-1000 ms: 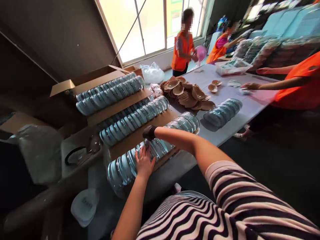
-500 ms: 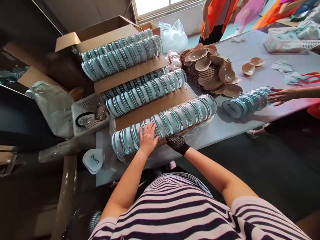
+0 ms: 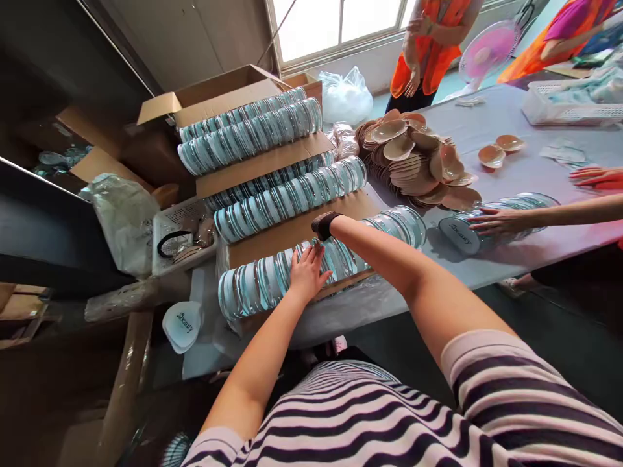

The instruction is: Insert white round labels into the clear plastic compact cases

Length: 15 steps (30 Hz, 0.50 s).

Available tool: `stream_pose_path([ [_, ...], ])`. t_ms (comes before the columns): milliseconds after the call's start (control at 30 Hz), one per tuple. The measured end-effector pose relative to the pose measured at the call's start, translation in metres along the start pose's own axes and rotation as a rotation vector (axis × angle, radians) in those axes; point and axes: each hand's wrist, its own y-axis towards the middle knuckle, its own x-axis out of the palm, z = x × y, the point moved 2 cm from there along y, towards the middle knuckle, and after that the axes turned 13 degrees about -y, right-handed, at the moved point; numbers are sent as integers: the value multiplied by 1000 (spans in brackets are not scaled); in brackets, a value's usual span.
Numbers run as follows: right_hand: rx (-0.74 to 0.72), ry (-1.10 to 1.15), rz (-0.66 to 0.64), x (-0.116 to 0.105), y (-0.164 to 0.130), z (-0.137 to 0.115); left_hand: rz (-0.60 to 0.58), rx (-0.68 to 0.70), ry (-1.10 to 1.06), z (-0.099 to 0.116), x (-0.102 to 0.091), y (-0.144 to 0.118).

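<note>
My left hand [image 3: 307, 274] lies flat with fingers spread on the nearest row of clear blue-rimmed plastic cases [image 3: 256, 288], which stand on edge along a cardboard sheet [image 3: 272, 237]. My right hand [image 3: 324, 224], in a black glove, reaches over that same row near its middle, above the cardboard. It is seen end-on, so its fingers are hidden. A second row of cases [image 3: 292, 198] lies just behind, and two more rows [image 3: 248, 133] sit higher on a cardboard box.
A pile of tan cups [image 3: 413, 155] sits on the grey table [image 3: 511, 175]. A co-worker's hand [image 3: 491, 220] rests on another row of cases [image 3: 457, 235]. One loose case [image 3: 182, 324] lies low left. A white basket [image 3: 178, 240], plastic bag [image 3: 343, 97] and pink fan [image 3: 487, 48] are around.
My right hand has moved from the near side of the front row up and over it. My left hand has stayed on the row. The co-worker's hand has slid along the other row.
</note>
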Motion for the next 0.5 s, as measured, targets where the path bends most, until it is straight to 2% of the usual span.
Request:
stream_pose_path([
  [100, -54, -59, 35, 0, 2, -11, -19, -14, -2, -2, -2, -2],
  [200, -89, -48, 120, 21, -18, -6, -13, -30, -23, -2, -4, -1],
  [267, -59, 31, 205, 50, -41, -5, 0, -37, -37, -2, -4, 0],
  [333, 7, 134, 268, 88, -67, -13, 7, -40, -48, -2, -3, 0],
  [433, 84, 246, 274, 153, -96, -46, 10, -36, -55, -1, -2, -1],
  [500, 128, 304, 297, 187, -104, -70, 5, -37, -53, 0, -3, -3],
])
